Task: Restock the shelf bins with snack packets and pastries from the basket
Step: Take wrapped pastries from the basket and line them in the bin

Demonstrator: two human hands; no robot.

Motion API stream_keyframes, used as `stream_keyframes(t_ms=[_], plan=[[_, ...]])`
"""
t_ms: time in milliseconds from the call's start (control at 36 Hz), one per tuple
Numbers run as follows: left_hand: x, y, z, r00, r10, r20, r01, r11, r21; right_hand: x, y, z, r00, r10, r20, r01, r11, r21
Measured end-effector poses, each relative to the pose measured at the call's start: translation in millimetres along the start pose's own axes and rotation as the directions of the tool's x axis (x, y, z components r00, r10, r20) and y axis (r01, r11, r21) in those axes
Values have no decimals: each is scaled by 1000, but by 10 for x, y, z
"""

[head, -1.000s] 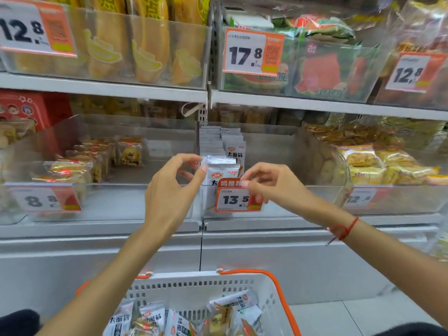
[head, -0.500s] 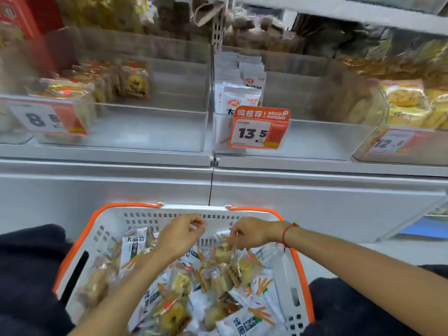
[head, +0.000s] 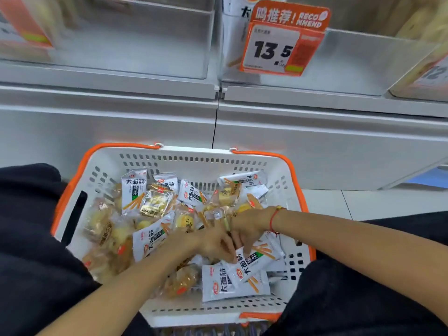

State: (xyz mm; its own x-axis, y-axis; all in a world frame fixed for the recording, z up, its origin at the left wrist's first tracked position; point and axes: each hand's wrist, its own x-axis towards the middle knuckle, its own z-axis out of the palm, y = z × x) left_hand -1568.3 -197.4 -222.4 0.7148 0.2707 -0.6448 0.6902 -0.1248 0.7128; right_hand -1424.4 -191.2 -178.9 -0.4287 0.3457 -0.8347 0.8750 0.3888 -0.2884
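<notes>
I am facing the white shelf (head: 315, 146), which is filling the whole upper half of my view. Its clear bins (head: 145, 44) are sitting along the top, and an orange price tag (head: 282, 42) reading 13.5 is hanging on the front of the middle bin.

Below it, the white basket (head: 194, 161) with its orange handles is sitting between my knees, close against the foot of the shelf. It is holding a loose heap of goods — white snack packets (head: 133, 190) with black lettering and orange sticks printed on them, mixed with yellow pastries (head: 155, 202) in clear wrappers. The pastries are lying mostly to the left and middle; several white packets are lying flat at the near right corner.

Both my arms are reaching down into the basket and meeting near its middle. My right hand (head: 247, 224), with a red string round the wrist, is lying over the heap with its fingers pointing down onto a white packet (head: 252, 263) — they are touching its upper end, though I cannot tell whether they are actually gripping it. My left hand (head: 213, 243) is just beside the right one, its fingers (head: 228, 253) curling onto the same packet's edge and pinching it.
</notes>
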Motion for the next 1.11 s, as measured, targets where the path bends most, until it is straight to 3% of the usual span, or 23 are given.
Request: stream_keyframes(t_ms=[111, 222, 306, 417, 583, 667, 806, 917, 1028, 1111], plan=[[-18, -15, -17, 996, 36, -82, -35, 999, 18, 13, 48, -94, 999, 42, 18, -43, 993, 110], [-144, 13, -231, 996, -11, -84, 2, 994, -106, -84, 142, -359, 995, 69, 67, -82, 970, 230], [-305, 110, -457, 991, -24, -130, -6, 974, -226, -282, 200, -609, 996, 90, -14, -82, 955, 285], [-491, 248, -765, 942, 1, -336, -137, 915, -379, -605, 313, -960, 980, 114, -165, -28, 894, 447], [-827, 721, -1242, 740, 101, -665, -367, 889, -273, -1242, 310, -1383, 902, 106, -417, 109, 881, 460], [-975, 971, -1394, 623, 162, -765, -445, 878, -176, -1465, 260, -1495, 831, 91, -549, 114, 938, 328], [-1232, 1359, -1593, 399, 236, -886, -578, 815, -43, -1895, 115, -1624, 711, 39, -702, 269, 907, 323], [-1447, 1639, -1885, 197, 197, -960, -630, 776, 30, -2325, 82, -1697, 637, 74, -767, 435, 787, 437], [-1559, 1901, -2223, 93, 207, -974, -621, 777, 106, -2726, 228, -1838, 606, 176, -776, 499, 675, 543], [-1526, 2044, -2436, 47, 219, -975, -588, 795, 151, -2896, 358, -2022, 595, 296, -747, 545, 534, 646]])
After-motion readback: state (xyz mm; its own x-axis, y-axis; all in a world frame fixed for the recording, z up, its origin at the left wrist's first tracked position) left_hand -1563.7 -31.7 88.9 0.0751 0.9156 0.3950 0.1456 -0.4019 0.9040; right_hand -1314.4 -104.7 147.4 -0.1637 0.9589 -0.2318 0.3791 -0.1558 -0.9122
